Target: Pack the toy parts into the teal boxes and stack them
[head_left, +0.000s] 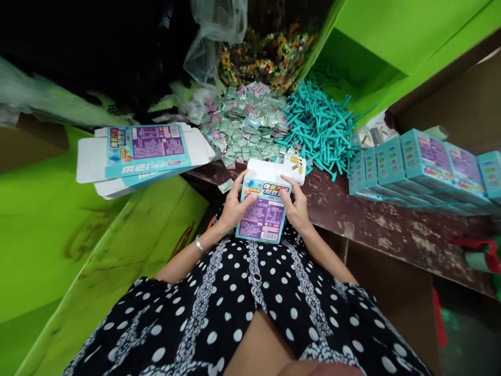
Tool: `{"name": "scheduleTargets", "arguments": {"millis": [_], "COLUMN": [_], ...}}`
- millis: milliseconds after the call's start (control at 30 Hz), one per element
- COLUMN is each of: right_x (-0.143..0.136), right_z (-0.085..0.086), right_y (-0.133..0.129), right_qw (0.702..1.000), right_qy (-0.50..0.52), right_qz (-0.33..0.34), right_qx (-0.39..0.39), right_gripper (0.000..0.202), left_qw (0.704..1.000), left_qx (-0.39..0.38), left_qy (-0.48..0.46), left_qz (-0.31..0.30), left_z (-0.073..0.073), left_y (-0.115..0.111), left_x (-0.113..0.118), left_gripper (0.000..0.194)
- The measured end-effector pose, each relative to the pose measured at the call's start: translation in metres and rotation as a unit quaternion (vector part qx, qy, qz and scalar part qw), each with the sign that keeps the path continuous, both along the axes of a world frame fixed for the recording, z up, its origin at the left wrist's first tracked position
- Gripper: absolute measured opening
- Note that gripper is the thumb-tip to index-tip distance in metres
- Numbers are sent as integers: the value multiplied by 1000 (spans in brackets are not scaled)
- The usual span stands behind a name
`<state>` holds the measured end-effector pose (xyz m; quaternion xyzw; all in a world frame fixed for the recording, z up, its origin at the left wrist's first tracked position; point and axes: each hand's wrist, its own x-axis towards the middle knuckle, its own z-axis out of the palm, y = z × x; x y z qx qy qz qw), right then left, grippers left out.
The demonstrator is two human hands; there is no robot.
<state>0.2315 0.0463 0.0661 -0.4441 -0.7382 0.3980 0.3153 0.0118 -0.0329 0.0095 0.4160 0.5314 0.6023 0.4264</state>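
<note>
Head view: the left hand (236, 202) and right hand (296, 204) grip opposite sides of a printed carton (260, 222), held before a polka-dot garment (235, 297). Beyond its white flap (262, 169), formed cartons (415, 162) stand right on the worktop (332, 209); flattened cartons (156, 143) lie left. Between, green-and-pink sachets (250, 130) adjoin turquoise sticks (319, 128). Orange-and-green pieces (270, 60) sit farthest.

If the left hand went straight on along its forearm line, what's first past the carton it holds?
Probably the heap of green and pink sachets beyond the printed carton; depth is unclear, so the left hand might pass above it.
</note>
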Motion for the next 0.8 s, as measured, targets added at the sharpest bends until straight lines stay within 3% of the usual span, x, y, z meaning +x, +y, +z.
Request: {"name": "scheduleTargets", "arguments": {"millis": [67,133,200,333,400,500,633,700,800], "right_x": [-1,-4,-7,-14,-16,-10,4,8,9], "right_z": [-20,-30,-33,-31,-28,-17,8,21,33], "right_y": [-13,-16,-13,-6,-3,7,27,37,46], "right_qw": [999,997,994,983,985,990,984,972,964], "right_qy": [8,11,23,70,102,121,43,-1,-35], "right_qz": [-52,-70,-102,-168,-136,-44,125,196,231], "right_qx": [-15,-8,12,25,12,-50,-120,-128,-130], "right_gripper": [53,51,46,44,50,58,47,45,44], "left_qw": [999,998,995,996,997,993,975,969,975], "left_qx": [-26,-23,5,48,52,34,-3,0,6], "left_qy": [19,63,92,42,51,106,151,173,168], "left_qz": [-16,-3,29,65,40,-47,-161,-174,-143], "left_z": [-4,-7,-8,-2,6,21,39,43,44], "left_y": [5,15,26,38,39,40,44,46,49], "left_x": [1,1,1,0,-6,-21,-41,-43,-39], "left_gripper": [58,48,53,65,68,68,52,40,25]}}
